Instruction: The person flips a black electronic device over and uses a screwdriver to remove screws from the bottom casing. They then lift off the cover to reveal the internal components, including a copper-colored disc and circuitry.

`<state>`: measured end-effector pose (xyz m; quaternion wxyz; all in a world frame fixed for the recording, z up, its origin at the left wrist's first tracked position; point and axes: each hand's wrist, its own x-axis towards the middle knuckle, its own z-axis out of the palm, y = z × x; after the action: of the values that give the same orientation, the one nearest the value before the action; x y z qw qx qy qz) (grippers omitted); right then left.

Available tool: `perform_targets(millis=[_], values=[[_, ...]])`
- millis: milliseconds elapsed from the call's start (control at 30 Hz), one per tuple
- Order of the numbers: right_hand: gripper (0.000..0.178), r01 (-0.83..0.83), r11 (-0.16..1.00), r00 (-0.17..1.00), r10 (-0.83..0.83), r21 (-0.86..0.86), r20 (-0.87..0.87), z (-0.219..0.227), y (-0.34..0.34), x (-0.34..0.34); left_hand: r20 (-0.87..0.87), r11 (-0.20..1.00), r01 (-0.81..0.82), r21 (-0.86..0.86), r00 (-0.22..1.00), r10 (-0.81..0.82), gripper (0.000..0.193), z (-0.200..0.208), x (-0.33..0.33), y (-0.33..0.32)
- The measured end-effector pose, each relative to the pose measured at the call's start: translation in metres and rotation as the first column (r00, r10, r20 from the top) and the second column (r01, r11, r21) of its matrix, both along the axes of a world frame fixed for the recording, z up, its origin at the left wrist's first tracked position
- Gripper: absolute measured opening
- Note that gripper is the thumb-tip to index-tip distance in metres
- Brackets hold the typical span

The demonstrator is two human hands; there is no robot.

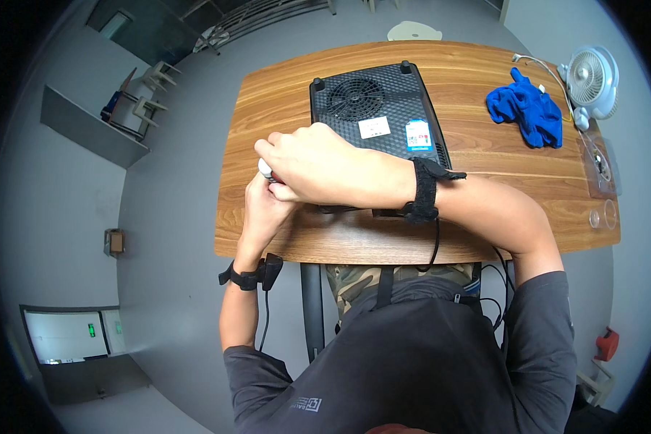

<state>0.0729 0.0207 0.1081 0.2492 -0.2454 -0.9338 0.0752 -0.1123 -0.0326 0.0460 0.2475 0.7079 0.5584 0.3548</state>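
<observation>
A black induction cooker (380, 94) lies bottom up on the table, with its round fan grille, corner feet and two labels showing. My right arm reaches across its near part. At the cooker's near left corner, my right hand (312, 160) is closed around a small thing with a white rounded end (265, 168) and a bit of red; most of it is hidden, so its kind does not show. Just below, my left hand (265, 206) is closed against the same thing, its fingertips partly covered by the right hand. Both wrists wear black straps with cables.
The wooden table (267, 94) carries a crumpled blue cloth (526, 108) at the far right. Beside it stand a small white fan (592, 79) with its cord, a clear plastic tray (597, 165) and a clear cup (605, 215). A white stool (414, 31) stands beyond the far edge.
</observation>
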Motion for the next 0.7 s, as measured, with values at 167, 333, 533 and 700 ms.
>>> perform_targets(millis=[167,333,533,700], values=[[0.037,-0.003,1.0,0.999,0.005,0.031,-0.043,0.0,-0.004,0.004,0.116,0.996,0.075,0.05,0.99,-0.08,0.033,-0.001,-0.001,0.002],[0.035,-0.005,0.998,0.998,0.008,0.057,-0.063,0.0,-0.004,0.004,0.02,0.994,0.081,-0.074,0.997,-0.08,0.032,-0.009,-0.016,0.002],[0.033,-0.047,0.998,0.994,0.042,-0.047,-0.098,0.0,-0.005,0.003,0.02,0.996,0.033,0.087,0.999,-0.035,0.032,0.0,0.004,-0.001],[0.033,-0.095,0.988,0.992,0.084,-0.12,-0.093,0.003,-0.008,0.007,0.053,0.988,0.149,0.028,0.987,-0.151,0.035,-0.011,-0.009,0.002]])
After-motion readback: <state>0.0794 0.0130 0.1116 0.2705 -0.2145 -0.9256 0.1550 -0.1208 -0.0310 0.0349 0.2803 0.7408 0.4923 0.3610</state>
